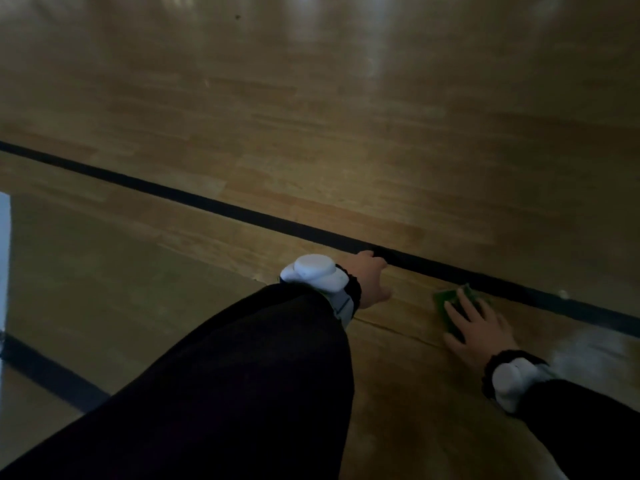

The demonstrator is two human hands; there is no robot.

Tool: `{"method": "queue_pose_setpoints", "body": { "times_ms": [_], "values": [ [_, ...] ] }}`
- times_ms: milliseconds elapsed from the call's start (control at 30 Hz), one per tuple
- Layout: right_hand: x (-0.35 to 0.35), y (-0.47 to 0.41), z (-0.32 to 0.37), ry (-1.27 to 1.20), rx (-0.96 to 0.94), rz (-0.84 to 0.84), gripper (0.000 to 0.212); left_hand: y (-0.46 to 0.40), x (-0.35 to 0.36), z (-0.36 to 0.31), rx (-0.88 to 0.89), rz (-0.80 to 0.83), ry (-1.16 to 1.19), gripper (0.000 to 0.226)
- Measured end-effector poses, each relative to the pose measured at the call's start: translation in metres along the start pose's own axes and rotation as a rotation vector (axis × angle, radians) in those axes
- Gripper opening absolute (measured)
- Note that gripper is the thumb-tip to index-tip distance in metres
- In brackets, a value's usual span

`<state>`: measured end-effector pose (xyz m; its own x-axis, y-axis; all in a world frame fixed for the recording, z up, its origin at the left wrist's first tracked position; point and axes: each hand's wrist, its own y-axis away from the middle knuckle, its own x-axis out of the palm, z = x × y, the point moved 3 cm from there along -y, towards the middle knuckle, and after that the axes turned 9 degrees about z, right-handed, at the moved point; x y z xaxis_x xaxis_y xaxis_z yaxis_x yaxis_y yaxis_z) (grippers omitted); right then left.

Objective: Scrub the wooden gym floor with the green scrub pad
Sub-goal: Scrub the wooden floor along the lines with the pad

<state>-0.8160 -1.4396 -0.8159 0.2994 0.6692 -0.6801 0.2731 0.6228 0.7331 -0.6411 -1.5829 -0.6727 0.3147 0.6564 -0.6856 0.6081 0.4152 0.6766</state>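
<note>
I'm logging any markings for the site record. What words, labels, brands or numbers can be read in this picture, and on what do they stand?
None can be read.
White wrist device on the left arm: no legible marking.
White wrist device on the right arm: no legible marking.
Green scrub pad under the right hand: plain.
Wooden floor: only black lines, no lettering.

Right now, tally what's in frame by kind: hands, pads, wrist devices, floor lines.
Hands: 2, left flat on the floor, right pressing the pad
Green scrub pad: 1
White wrist devices: 2
Black floor lines: 2
Total: 7
</note>
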Motion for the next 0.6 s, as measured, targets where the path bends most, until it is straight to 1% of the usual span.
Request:
{"method": "queue_pose_setpoints", "body": {
  "times_ms": [67, 167, 233, 267, 333, 433, 500, 533, 600],
  "values": [
    [0.007, -0.008, 0.0, -0.035, 0.037, -0.018, 0.065, -0.004, 0.006, 0.009, 0.001, -0.003, 0.009, 0.061],
    [0.01, -0.021, -0.006, -0.092, 0.067, -0.06, 0.059, -0.002, 0.016, 0.021, -0.006, 0.022, 0.011, 0.062],
    [0.006, -0.035, -0.012, -0.191, 0.103, -0.087, 0.056, -0.003, 0.02, 0.037, -0.034, 0.023, 0.028, 0.062],
    [0.002, -0.043, -0.017, -0.268, 0.137, -0.118, 0.056, -0.003, 0.021, 0.046, -0.048, 0.016, 0.041, 0.062],
    [-0.007, -0.058, -0.024, -0.425, 0.263, -0.223, 0.056, -0.002, 0.019, 0.057, -0.074, 0.014, 0.065, 0.062],
    [-0.014, -0.073, -0.012, -0.53, 0.381, -0.355, 0.064, -0.001, 0.023, 0.07, -0.099, 0.013, 0.085, 0.063],
    [-0.021, -0.072, 0.009, -0.48, 0.371, -0.358, 0.06, -0.002, 0.025, 0.074, -0.107, 0.02, 0.071, 0.063],
    [-0.025, -0.072, 0.024, -0.412, 0.334, -0.36, 0.056, -0.003, 0.026, 0.076, -0.11, 0.023, 0.064, 0.063],
    [-0.035, -0.068, 0.058, -0.289, 0.196, -0.37, 0.055, -0.006, 0.027, 0.078, -0.12, 0.024, 0.063, 0.064]
  ]
}}
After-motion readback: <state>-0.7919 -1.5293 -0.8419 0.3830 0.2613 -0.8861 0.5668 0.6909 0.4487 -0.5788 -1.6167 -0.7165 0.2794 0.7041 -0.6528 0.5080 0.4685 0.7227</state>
